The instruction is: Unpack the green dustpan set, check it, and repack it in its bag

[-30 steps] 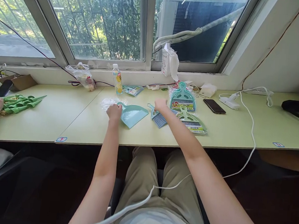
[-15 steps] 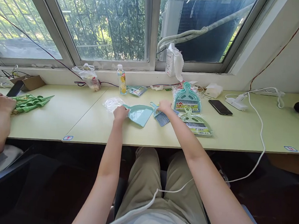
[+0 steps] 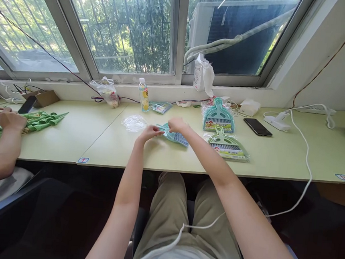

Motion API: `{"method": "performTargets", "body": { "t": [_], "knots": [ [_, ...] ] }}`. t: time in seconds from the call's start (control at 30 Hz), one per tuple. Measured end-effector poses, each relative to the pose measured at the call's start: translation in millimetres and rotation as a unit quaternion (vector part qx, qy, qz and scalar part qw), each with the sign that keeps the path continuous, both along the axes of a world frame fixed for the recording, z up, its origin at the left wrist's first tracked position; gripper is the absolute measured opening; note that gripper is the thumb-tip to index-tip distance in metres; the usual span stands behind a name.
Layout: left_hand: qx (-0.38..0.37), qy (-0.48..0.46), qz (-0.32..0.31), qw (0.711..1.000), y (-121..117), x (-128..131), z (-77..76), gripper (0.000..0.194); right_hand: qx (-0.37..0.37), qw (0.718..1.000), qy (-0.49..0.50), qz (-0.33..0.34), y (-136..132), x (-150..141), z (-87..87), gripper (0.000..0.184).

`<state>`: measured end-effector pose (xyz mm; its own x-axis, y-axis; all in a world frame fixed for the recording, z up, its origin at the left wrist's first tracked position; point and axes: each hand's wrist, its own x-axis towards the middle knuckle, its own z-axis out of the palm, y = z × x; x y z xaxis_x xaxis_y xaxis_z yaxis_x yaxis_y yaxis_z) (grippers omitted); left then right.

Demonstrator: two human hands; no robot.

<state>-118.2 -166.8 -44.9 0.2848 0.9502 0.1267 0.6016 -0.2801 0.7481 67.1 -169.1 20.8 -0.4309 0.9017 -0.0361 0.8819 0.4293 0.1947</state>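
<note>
A small teal dustpan (image 3: 164,129) lies on the pale green table (image 3: 170,155) with a teal hand brush (image 3: 180,138) laid on it. My left hand (image 3: 149,132) pinches the dustpan at its left side. My right hand (image 3: 177,125) is closed on the brush's handle end. An empty clear plastic wrapper (image 3: 134,123) lies just left of my hands.
Two packaged brush-and-dustpan sets (image 3: 218,118) (image 3: 228,145) lie to the right, then a black phone (image 3: 259,127) and a white cable (image 3: 304,157). A bottle (image 3: 143,94) stands by the window. At far left another person's hands (image 3: 1,117) work on green plastic pieces (image 3: 40,118).
My right hand has carried the brush left onto the dustpan. My left hand shifted right along the dustpan. The two pieces now lie together instead of side by side.
</note>
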Motion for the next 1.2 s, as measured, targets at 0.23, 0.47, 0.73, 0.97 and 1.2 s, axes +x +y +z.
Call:
{"method": "performTargets", "body": {
  "t": [0.23,0.47,0.73,0.97,1.2],
  "knots": [
    [0.123,0.078,0.110,0.983,10,-15,-14.4,0.055,-0.009,0.999,0.034,0.036,12,3,-5.5,0.026],
    [0.170,0.120,0.086,0.974,8,-4,-18.3,0.045,-0.008,0.999,0.021,0.033,22,4,-11.1,0.028],
    [0.251,0.214,0.039,0.943,0,6,-15.7,0.044,-0.015,0.998,0.052,0.017,24,14,-22.0,0.028],
    [0.220,0.279,0.034,0.934,1,22,-19.3,0.042,0.004,0.999,0.045,0.014,24,13,-26.2,0.026],
    [0.241,0.262,-0.009,0.934,-7,31,-19.4,0.038,0.020,0.998,0.061,0.016,18,14,-27.3,0.027]
  ]
}}
